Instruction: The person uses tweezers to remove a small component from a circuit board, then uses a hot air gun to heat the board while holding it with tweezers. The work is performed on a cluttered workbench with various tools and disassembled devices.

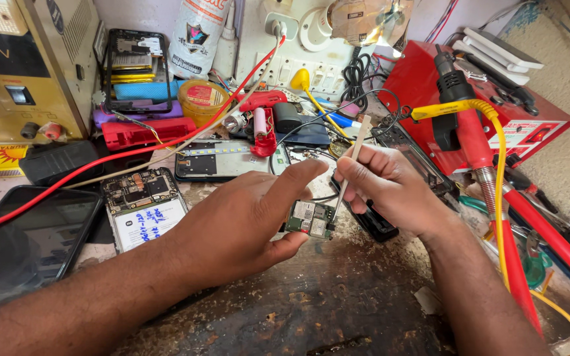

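My left grip (245,221) pinches the circuit board (310,219); right grip (380,184), clamped on tweezers (353,161), could slip and scratch components.

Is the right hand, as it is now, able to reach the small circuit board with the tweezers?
Probably yes. The right hand holds the tweezers with the tips right at the upper edge of the circuit board. The left hand grips the board from the side and leaves its top face uncovered.
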